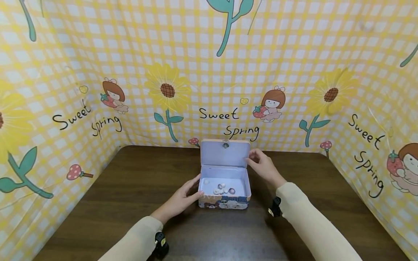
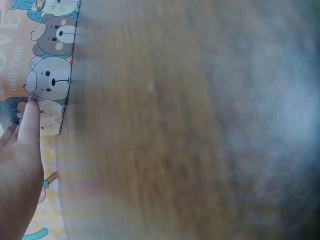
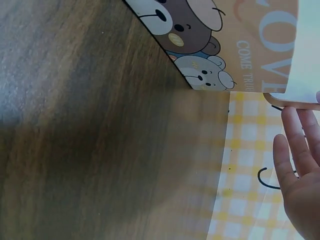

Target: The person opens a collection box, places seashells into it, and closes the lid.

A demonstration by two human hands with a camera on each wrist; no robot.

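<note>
A hinged tin box [image 1: 224, 205] printed with cartoon bears stands on the table, its lid [image 1: 225, 154] raised. Inside, on the pale floor, lie several small round pieces [image 1: 225, 189], some white and some dark purplish; their kind is too small to tell. My left hand [image 1: 179, 199] rests against the box's left side, thumb at the front left corner and fingers extended along the wall. At the right edge of the lid, my right hand [image 1: 263, 167] pinches it, thumb on the inner face and fingers behind. The right wrist view shows those fingers [image 3: 295, 145] by the lid's rim.
Dark brown wooden table [image 1: 137, 174] surrounds the box. A yellow-and-white checked cloth [image 1: 137, 72] with flowers and "Sweet Spring" lettering hangs behind and on both sides. A small metal clasp [image 1: 225, 145] sits at the lid's top edge.
</note>
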